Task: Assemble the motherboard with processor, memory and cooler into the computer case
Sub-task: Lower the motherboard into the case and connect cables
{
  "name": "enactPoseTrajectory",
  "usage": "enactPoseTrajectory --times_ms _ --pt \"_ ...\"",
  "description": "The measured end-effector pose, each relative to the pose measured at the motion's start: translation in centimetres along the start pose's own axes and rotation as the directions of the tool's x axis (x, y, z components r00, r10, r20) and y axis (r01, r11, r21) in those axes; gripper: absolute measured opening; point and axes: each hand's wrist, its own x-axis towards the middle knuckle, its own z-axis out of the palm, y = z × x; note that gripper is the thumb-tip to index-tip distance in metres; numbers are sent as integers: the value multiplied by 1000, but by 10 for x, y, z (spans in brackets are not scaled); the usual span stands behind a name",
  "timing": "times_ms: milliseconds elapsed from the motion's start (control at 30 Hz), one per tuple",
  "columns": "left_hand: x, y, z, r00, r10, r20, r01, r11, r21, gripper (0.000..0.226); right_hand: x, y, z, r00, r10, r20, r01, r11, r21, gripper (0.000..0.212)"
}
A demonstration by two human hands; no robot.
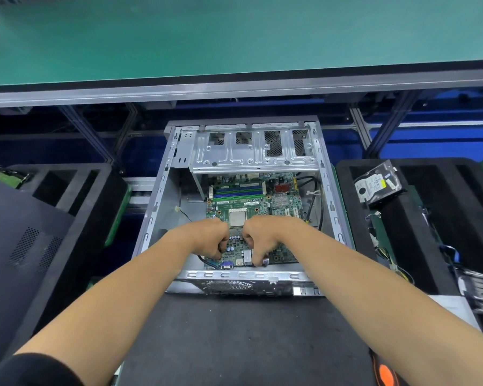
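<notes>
A dark worktop (234,335) carries the open case (162,201), motherboard (262,207) inside. Left hand (211,238) and right hand (258,240) curl, gripping the board's near edge.

The curled fingers of the left hand (210,238) and the right hand (258,240) cover the near middle of the green motherboard (283,203), so what either hand grips there cannot be told. The silver metal drive cage (251,154) hides the far edge of the board inside the open grey computer case (162,196). Print on the label of the black hard drive (377,185), lying in the black foam tray (346,196) right of the case, is too small to read. Cables and a metal part (480,291) at the right edge are smeared by blur. The black perforated panel (25,246) on the left is cut off by the picture's edge.
</notes>
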Motion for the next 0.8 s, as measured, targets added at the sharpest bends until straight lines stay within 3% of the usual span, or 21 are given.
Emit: enactPoseTrajectory --times_ms 167,667,800 --pt "1 4 2 999 42 -17 -39 991 128 12 0 0 0 1000 -6 -7 6 1000 -13 28" --pt "2 -4 8 999 -37 5 37 983 -179 15 0 -1 0 999 -22 -25 21 999 -41 30" --pt "3 -5 8 998 -53 24 57 981 -187 22 -2 -1 -1 1000 -24 -19 23 999 -35 30"
